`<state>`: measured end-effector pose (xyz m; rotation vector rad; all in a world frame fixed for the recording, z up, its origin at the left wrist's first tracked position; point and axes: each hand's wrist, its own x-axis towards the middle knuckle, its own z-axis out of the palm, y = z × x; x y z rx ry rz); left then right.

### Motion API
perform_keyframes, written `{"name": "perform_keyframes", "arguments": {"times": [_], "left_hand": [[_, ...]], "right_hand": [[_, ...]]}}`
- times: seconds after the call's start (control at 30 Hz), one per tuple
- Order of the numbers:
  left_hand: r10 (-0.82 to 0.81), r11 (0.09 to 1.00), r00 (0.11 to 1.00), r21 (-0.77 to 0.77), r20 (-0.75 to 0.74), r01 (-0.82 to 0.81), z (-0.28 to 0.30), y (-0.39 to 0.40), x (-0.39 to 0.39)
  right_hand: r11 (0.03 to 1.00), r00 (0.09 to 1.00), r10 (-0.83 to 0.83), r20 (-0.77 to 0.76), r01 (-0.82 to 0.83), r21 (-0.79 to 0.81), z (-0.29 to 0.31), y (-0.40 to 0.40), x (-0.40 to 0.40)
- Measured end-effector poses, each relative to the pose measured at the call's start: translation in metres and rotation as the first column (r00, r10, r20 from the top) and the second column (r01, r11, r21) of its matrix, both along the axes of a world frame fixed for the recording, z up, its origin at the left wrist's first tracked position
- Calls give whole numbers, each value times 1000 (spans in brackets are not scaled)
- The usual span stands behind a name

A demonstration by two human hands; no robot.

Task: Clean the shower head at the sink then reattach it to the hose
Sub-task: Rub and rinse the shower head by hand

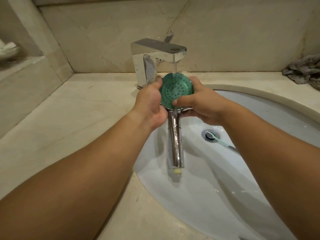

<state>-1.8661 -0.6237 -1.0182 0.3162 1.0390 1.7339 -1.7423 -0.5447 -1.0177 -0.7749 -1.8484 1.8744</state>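
**Washing the shower head under the tap**

The shower head (174, 90) is held over the sink (259, 108), right under the tap (159, 54). Its green face with the little bumps looks up at the person. Water runs from the tap onto the top of the face, at 12 o'clock, and spills off the bottom edge at 6 o'clock.

The long shiny handle (174, 141) points straight toward the person, to 6 o'clock. Its open end hangs over the white bowl and nothing is joined to it. No hose shows here.

The left hand (150, 103) holds the round head from the 9 o'clock side. Its fingers are curled round the rim. The right hand (199, 104) holds it from the 3 o'clock side, fingers curled behind, and the thumb (183, 101) lies flat on the green face near 5 o'clock. Both hands are just as near, so either one could rub. I think the thumb is the one set to rub the bumps clean.

A small brush (220, 141) lies in the bowl, its head on the drain (208, 135), at 4 o'clock from the hands. A gray rag (304, 70) sits on the pale stone counter (78, 110), far off at 2 o'clock. The wall behind is pale stone too.

The wet handle looks slippery, so a tight hold seems wise.
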Motion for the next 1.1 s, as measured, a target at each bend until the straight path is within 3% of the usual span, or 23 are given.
{"name": "perform_keyframes", "arguments": {"times": [0.1, 0.2, 0.27, 0.43, 0.57, 0.77, 0.97, 1.1], "left_hand": [[-5, 1000, 1000, 8, -18, 5, -2, 1, -1], [-6, 1000, 1000, 16, 0, 6, -5, 4, 1], [21, 1000, 1000, 19, 7, -21, -5, 3, -2], [24, 1000, 1000, 16, 4, -24, 1, 0, -8], [49, 999, 999, 14, 22, -49, 2, 0, -6], [66, 998, 998, 1, 5, -66, 6, -4, 1], [81, 997, 997, 16, 15, -81, 10, -5, 8], [73, 996, 997, 43, -1, -73, 12, -7, 8]], "right_hand": [[988, 989, -139, -56, 134, -77, 0, -6, -5], [964, 963, -263, -54, 264, 6, 1, -10, -16], [976, 975, -206, -79, 211, 53, -2, -10, -17], [998, 977, 11, -212, -25, -59, -15, 3, -2], [998, 975, 51, -216, -42, 45, -22, -1, -4], [989, 961, 142, -238, -149, -12, -19, 6, 5], [994, 951, -92, -295, 71, -79, -21, -12, -13], [981, 932, -106, -347, 40, -191, -18, -13, -17]]}}
